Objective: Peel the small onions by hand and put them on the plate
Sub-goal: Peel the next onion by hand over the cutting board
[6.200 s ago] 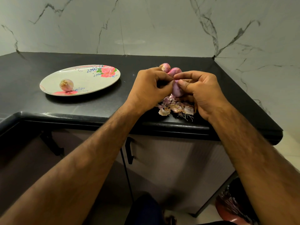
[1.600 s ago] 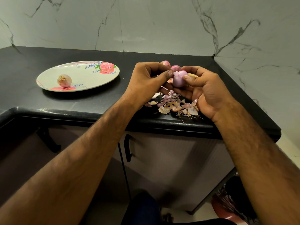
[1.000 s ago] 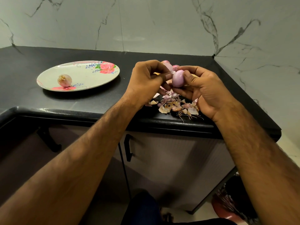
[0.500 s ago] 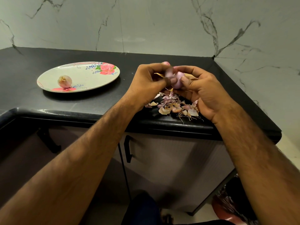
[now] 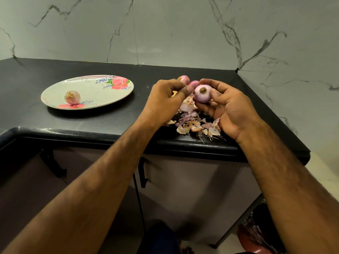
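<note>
onion in hand point(image 5: 202, 93): clamped between the thumb and fingers of the right hand point(image 5: 227, 109), held above the counter point(image 5: 110, 118) near its front edge, root end turned to the camera. change vs half a second ago: then the left hand was on the bulb, tugging at skin. now the left hand point(image 5: 165, 101) has drawn back a little to the left, thumb and curled fingers together, just beside the bulb and off it. a pale skin flake point(image 5: 185, 105) shows just below the gap between the hands; cannot tell whether the left fingers pinch it or it is dropping. the bulb face in view reads smooth, pale purple, no dry skin seen; far side hidden. judgement: another layer is off and this bulb is close to done, with only the root tuft seemingly left, then a carry to the plate. peel heap point(image 5: 194, 124) lies on the counter under the hands, at the front edge. two onions point(image 5: 184, 79) sit behind the hands toward the back edge, skins on as far as i can see. container: plate point(image 5: 102, 92), left part of the counter, well apart from the hands, holds one peeled onion point(image 5: 72, 97) near its left rim, nothing else.
</note>
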